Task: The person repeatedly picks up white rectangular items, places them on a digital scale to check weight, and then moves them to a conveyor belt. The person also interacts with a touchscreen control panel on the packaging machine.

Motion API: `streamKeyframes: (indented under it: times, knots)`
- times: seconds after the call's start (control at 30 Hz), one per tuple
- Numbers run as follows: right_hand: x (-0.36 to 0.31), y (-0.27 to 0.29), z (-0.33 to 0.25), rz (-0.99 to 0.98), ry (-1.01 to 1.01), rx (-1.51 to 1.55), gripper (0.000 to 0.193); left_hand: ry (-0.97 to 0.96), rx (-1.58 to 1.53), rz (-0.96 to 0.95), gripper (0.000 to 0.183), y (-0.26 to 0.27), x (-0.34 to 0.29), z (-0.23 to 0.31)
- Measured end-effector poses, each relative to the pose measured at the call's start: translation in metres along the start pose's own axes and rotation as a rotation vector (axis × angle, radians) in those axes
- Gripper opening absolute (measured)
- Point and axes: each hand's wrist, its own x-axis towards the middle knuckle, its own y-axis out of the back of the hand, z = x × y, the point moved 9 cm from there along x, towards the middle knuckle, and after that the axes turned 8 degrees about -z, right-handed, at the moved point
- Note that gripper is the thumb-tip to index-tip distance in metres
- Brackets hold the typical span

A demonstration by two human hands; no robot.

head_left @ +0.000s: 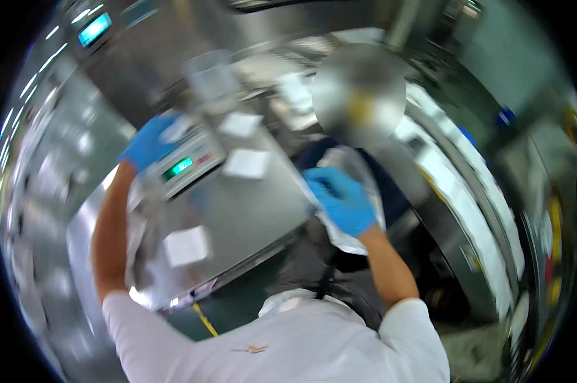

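A digital scale [196,159] with a lit green display stands on a steel table [256,204]. Over its far left side is my left hand [149,142] in a blue glove, its fingers closed around a small white piece [175,130] that motion blurs. My right hand [343,200], also gloved in blue, hangs beyond the table's right edge with its fingers curled together; whatever they may hold is hidden. Two flat white squares, one nearer [247,163] and one farther [240,124], lie right of the scale. Another white square [186,246] rests near the table's front.
A clear plastic container [213,80] stands behind the scale. Across from my right hand is another person in dark blue [390,185] with a white apron [355,166]. A curved conveyor-like band with white material [457,185] runs along the right. A lit screen [95,29] is at upper left.
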Motion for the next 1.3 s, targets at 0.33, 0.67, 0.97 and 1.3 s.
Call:
streamKeyframes:
  times: [0.33, 0.67, 0.97, 1.3]
  knots:
    - [0.019, -0.001, -0.041, 0.021, 0.278, 0.087, 0.060, -0.320, -0.251, -0.188, 0.039, -0.075, -0.011, 0.181]
    - [-0.056, 0.081, 0.014, 0.194, 0.043, -0.102, 0.045, -0.320, -0.469, -0.317, 0.017, -0.142, 0.038, 0.327]
    - [-0.113, 0.130, 0.039, 0.366, -0.191, 0.231, 0.035, -0.459, -0.990, -0.377, 0.041, -0.184, 0.095, 0.354]
    - [-0.121, 0.139, 0.092, 0.387, -0.125, 0.787, 0.027, -0.428, -1.066, -0.334, 0.039, -0.156, 0.186, 0.426]
